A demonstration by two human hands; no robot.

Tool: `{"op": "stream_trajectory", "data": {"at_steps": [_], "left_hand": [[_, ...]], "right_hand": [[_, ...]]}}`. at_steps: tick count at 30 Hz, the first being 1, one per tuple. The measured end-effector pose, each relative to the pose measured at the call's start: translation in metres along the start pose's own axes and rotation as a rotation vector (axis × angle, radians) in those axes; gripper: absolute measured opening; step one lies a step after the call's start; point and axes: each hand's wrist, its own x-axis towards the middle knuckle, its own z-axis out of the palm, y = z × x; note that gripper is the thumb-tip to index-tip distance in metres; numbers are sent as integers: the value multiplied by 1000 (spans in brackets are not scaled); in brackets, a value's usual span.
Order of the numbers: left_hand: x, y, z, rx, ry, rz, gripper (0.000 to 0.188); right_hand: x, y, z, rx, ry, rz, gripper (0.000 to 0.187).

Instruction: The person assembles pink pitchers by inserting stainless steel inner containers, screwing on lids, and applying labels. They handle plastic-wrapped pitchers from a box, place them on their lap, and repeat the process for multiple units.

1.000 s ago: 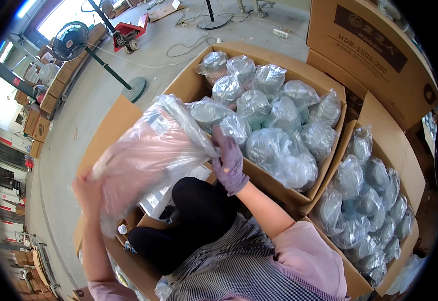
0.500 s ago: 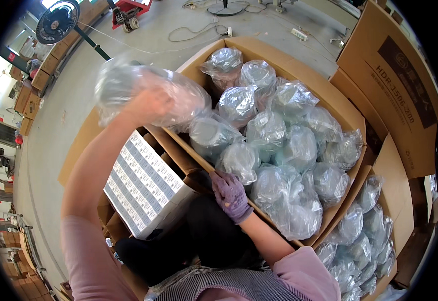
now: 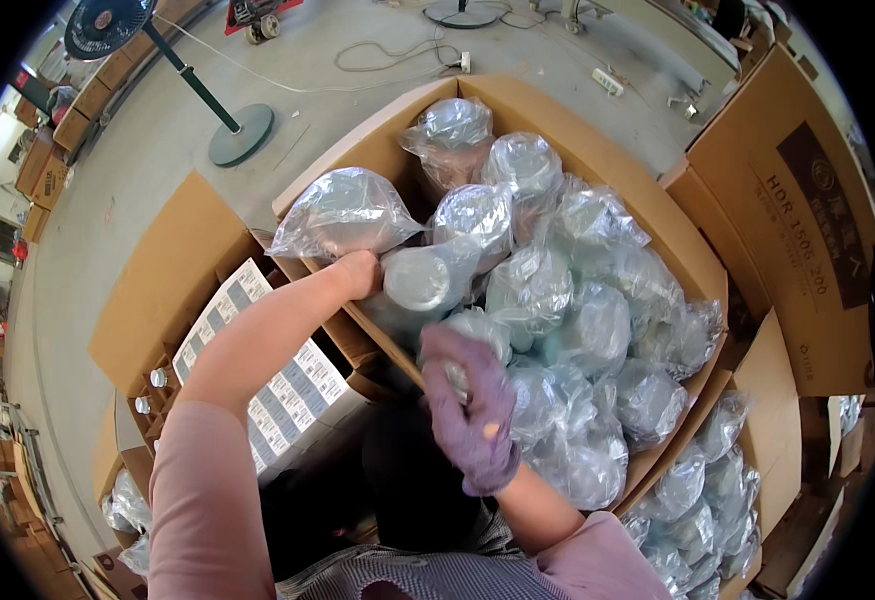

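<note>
A large open cardboard box is filled with several grey round pieces, each wrapped in a clear plastic bag. My left hand is bare and grips one such bagged piece by its lower end, holding it over the box's near left rim. My right hand wears a purple glove and lies on the pile near the box's front edge. Its fingers are curled into the plastic of another bagged piece. My pink sleeves come in from the lower edge.
A second open box of bagged pieces stands at lower right, and a closed printed carton at right. A carton with white printed sheets lies under my left arm. A standing fan, cables and a power strip are on the concrete floor.
My left hand has swung the bagged piece from high at the left down and right to the box's rim. My right hand stayed on the pile.
</note>
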Motion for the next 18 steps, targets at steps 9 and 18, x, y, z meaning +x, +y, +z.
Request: {"op": "stream_trajectory", "data": {"at_steps": [9,18], "left_hand": [[-7,-12,7,-778,-75,-261,21],[-238,140,-86,-1251,1107,-754,23]], "right_hand": [[224,112,98,-992,-718,105,27],[229,340,185,-811,-638,800,38]]}}
